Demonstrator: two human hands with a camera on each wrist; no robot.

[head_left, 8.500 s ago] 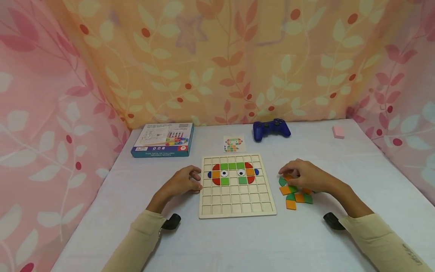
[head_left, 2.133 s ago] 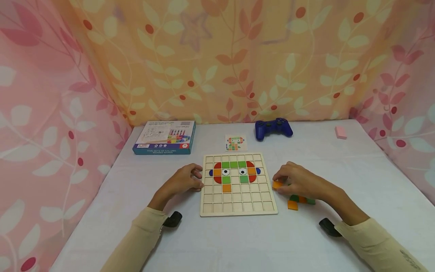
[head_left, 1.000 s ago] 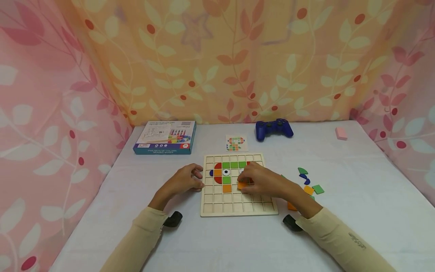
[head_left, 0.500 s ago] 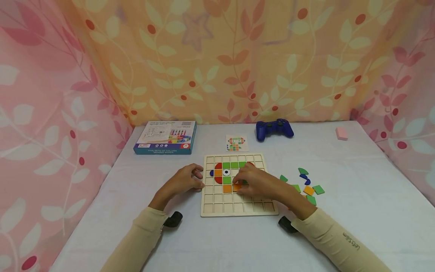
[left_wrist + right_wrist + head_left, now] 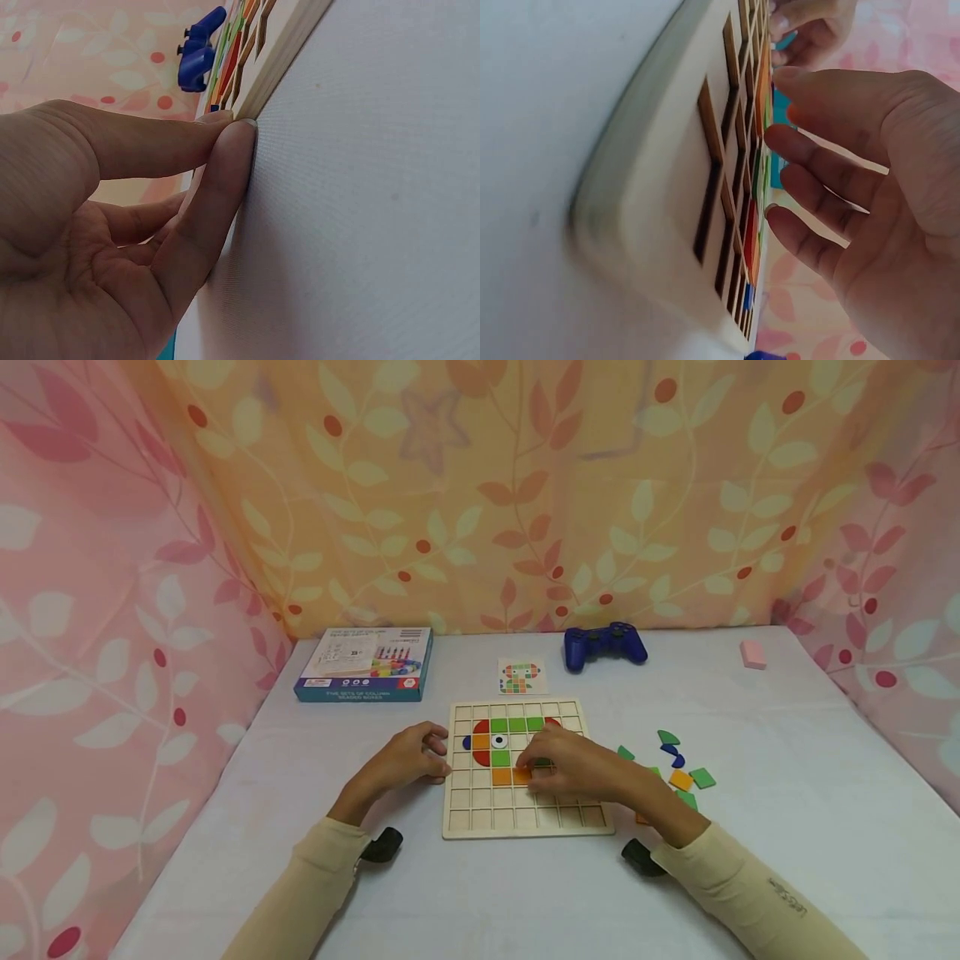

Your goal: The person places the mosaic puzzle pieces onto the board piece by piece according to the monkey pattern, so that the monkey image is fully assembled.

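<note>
In the head view, a wooden grid board (image 5: 491,820) bears red, green, orange and blue tiles and round eye tiles. My left hand (image 5: 405,758) is at its left edge; the left wrist view shows thumb and a fingertip (image 5: 238,135) pinching the rim. Over the board's middle is my right hand (image 5: 573,766), fingers bent and slightly apart. Its fingertips are at an orange square tile (image 5: 522,776), which lies flat in a cell beside another orange tile (image 5: 501,777). The right hand hides the right eye tile and part of the pattern.
Loose green, blue and orange tiles (image 5: 681,779) lie right of the board, partly behind the right forearm. Behind the board are a pattern card (image 5: 522,677), a blue game controller (image 5: 605,646) and a box (image 5: 363,664). A pink block (image 5: 753,654) stands far right.
My right hand took an orange tile from the loose tiles leftward to the board; it now lies beside the first orange one. The right fingers have since drawn slightly apart. My left hand has stayed.
</note>
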